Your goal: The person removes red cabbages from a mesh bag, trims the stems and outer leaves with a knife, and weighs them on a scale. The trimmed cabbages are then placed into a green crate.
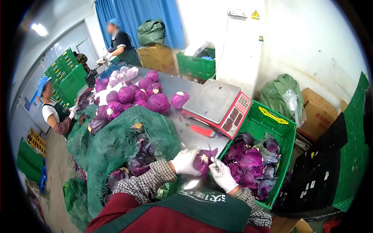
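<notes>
A purple cabbage (203,164) is at the table's near edge, between my two gloved hands. My left hand (185,162), in a white glove, is closed against the cabbage's left side and holds it. On its right, my right hand (222,175), gloved too, has its fingers pressed together around a thin knife (210,147), whose blade points up beside the cabbage. A green crate (286,132) to the right holds loose purple leaves (248,162). Left of my hands, a green mesh sack (116,141) contains more cabbages.
Beyond lie a red scale (213,101), a red-handled cutter (202,130) and piled cabbages (126,95) on the metal table (176,82). Two people in blue caps stand at the far left (56,108) and back (124,44). Dark crates (314,171) rise at right.
</notes>
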`<move>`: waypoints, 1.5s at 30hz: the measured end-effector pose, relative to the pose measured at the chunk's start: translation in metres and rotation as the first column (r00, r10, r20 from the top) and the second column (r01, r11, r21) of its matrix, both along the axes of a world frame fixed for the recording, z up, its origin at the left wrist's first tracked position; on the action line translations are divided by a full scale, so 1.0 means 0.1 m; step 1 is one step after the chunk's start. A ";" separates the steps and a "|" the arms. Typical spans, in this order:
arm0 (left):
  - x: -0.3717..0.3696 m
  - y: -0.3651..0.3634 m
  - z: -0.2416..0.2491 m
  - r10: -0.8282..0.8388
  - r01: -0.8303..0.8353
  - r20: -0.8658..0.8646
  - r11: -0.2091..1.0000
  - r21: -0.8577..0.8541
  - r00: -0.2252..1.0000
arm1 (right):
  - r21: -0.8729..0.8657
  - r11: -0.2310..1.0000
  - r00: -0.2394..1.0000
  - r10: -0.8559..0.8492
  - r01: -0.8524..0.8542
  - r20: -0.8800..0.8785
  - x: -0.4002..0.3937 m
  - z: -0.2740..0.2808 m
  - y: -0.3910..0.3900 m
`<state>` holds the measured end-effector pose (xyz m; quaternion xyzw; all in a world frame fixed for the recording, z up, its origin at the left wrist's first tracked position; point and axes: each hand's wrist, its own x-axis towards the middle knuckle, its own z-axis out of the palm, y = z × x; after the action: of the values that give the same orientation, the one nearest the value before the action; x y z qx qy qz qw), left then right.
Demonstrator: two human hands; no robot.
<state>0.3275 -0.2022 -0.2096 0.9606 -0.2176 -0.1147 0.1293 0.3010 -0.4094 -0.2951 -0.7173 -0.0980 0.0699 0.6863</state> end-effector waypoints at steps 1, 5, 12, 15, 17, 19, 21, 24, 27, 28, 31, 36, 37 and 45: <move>0.00 -0.01 -0.06 0.009 -0.008 0.040 1.000 -0.015 0.999 | -0.071 0.996 0.999 0.050 -0.051 -0.004 -0.04 0.13 -0.01; -0.03 -0.06 -0.01 0.071 -0.071 0.058 0.998 -0.002 0.996 | -0.403 0.915 0.972 0.116 -0.025 0.204 -0.13 0.29 -0.11; -0.02 -0.07 0.02 0.136 -0.140 -0.061 0.988 -0.071 0.989 | -0.551 0.834 0.934 0.182 0.018 0.306 -0.23 0.28 -0.15; 0.00 -0.10 0.07 0.135 -0.141 -0.086 0.987 -0.072 0.987 | -0.533 0.845 0.916 0.181 0.040 0.357 -0.24 0.20 -0.15; 0.03 -0.10 0.08 0.129 -0.138 -0.110 0.987 -0.083 0.986 | -0.584 0.812 0.928 0.212 0.007 0.306 -0.19 0.16 -0.13; 0.04 -0.08 0.07 0.113 -0.128 -0.131 0.986 -0.107 0.985 | -0.634 0.774 0.936 0.228 -0.007 0.267 -0.15 0.17 -0.10; 0.05 -0.06 0.01 0.121 -0.136 -0.111 0.980 -0.142 0.986 | -0.684 0.729 0.941 0.230 0.001 0.247 -0.06 0.22 -0.04; 0.07 -0.03 0.02 0.163 -0.206 -0.208 0.957 -0.205 0.965 | -0.773 0.633 0.939 0.243 0.038 0.245 0.09 0.29 0.03; 0.01 -0.10 -0.08 0.172 -0.189 -0.108 0.967 -0.170 0.979 | -0.817 0.573 0.947 0.226 0.061 0.229 0.22 0.13 0.10; -0.01 -0.11 -0.08 0.172 -0.181 -0.071 0.971 -0.154 0.983 | -0.811 0.581 0.946 0.222 0.067 0.237 0.25 0.08 0.12; -0.04 -0.13 -0.01 0.205 -0.222 -0.118 0.962 -0.160 0.972 | -0.816 0.575 0.944 0.229 0.066 0.237 0.28 0.06 0.13; -0.09 -0.17 0.05 0.274 -0.292 -0.137 0.947 -0.132 0.952 | -0.879 0.475 0.947 0.266 0.037 0.183 0.37 0.12 0.16; -0.08 -0.16 0.00 0.271 -0.287 -0.129 0.949 -0.131 0.954 | -0.865 0.499 0.942 0.260 0.057 0.212 0.37 0.14 0.16; -0.23 -0.15 -0.14 0.334 -0.335 -0.038 0.923 -0.189 0.942 | -0.848 0.516 0.907 0.289 0.122 0.306 0.40 0.03 0.17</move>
<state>0.3049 -0.2176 -0.2231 0.9663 -0.0603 -0.0721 0.2398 0.3410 -0.3928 -0.2925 -0.9518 -0.2282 -0.0096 0.2046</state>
